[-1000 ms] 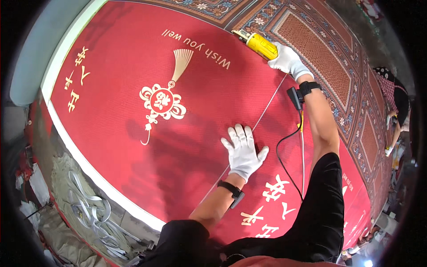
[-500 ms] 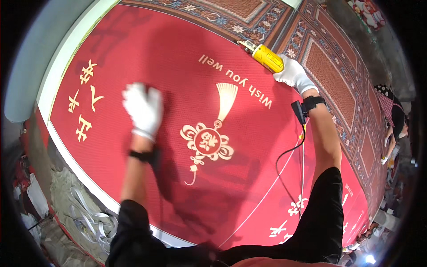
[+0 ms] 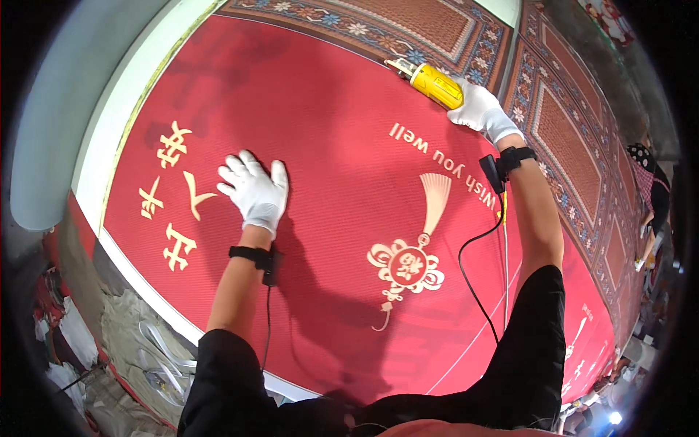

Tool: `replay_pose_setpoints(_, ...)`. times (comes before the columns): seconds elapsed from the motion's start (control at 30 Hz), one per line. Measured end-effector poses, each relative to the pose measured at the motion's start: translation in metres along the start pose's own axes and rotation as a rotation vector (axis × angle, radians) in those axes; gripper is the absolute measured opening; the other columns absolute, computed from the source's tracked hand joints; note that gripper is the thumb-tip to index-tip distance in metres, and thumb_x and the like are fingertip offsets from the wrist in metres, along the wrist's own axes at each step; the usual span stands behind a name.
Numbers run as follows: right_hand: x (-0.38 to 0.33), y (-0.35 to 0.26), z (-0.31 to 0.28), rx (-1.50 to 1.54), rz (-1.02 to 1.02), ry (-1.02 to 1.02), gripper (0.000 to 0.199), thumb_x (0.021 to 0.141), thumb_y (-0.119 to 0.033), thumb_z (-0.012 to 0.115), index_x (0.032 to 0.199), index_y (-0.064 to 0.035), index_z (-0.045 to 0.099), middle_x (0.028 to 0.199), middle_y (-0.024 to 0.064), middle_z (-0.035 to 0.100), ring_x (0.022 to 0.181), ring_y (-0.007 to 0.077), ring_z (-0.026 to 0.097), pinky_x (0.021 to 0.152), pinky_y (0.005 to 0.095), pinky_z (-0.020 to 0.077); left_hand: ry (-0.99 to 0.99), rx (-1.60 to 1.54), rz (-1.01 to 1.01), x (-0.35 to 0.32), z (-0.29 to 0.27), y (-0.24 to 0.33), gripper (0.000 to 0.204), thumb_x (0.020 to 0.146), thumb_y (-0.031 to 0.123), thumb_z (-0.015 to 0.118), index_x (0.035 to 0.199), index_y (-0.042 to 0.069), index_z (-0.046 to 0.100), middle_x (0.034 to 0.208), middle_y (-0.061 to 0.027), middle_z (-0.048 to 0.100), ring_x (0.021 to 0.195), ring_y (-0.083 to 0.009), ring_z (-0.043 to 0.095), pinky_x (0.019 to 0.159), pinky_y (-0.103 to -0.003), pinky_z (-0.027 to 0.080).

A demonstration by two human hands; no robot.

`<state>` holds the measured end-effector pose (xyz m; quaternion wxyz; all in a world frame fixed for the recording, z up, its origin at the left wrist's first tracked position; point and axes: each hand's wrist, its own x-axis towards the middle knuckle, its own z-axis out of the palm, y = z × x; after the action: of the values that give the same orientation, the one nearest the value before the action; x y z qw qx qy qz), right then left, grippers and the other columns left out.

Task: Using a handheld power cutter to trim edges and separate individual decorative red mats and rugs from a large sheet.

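My right hand (image 3: 480,113), in a white glove, is wrapped round a yellow handheld electric cutter (image 3: 439,86). The cutter's metal front end sits at the seam between a red printed mat (image 3: 328,167) and a brown patterned mat (image 3: 408,30). White-gloved too, my left hand (image 3: 255,191) rests on the red mat with its fingers spread and nothing in them. It lies to the right of some cream lettering. A cream tassel ornament (image 3: 408,266) is printed near the red mat's middle.
A grey roller (image 3: 65,116) runs along the far left, beside a pale table edge (image 3: 102,164). White strips (image 3: 164,364) lie on cloth at lower left. A dark cable (image 3: 467,280) hangs by my right forearm. Another person (image 3: 646,189) is at the far right.
The cutter has moved leftward along the seam relative to the red print, which has shifted right and down in view. My left hand, blurred before, is now still and spread on the mat.
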<state>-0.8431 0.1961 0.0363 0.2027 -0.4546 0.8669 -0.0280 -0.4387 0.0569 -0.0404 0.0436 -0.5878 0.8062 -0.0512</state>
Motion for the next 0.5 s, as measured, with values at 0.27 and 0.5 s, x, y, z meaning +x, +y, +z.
replay_pose_setpoints(0.27,0.049,-0.067,-0.008,-0.024,0.003,-0.034,0.064,0.07,-0.022,0.066,0.132,-0.0121,0.05,0.109,0.0195,0.067,0.104,0.0352,0.064,0.09,0.04,0.0501,-0.064,-0.074,0.088,0.003,-0.001,-0.001,0.074,0.095,0.05,0.036,0.147,-0.002,0.028,0.153,-0.0292,0.022,0.141,-0.0509,0.015,0.112,-0.064,0.011)
replay_pose_setpoints(0.5,0.098,-0.118,0.0,-0.034,-0.04,0.042,0.069,0.069,-0.024,0.066,0.134,-0.0075,0.048,0.109,0.0216,0.066,0.103,0.0357,0.064,0.09,0.0387,0.05,-0.041,-0.205,0.174,0.007,0.0,-0.01,0.073,0.094,0.047,0.04,0.145,-0.004,0.03,0.151,-0.0319,0.023,0.14,-0.0538,0.014,0.111,-0.066,0.01)
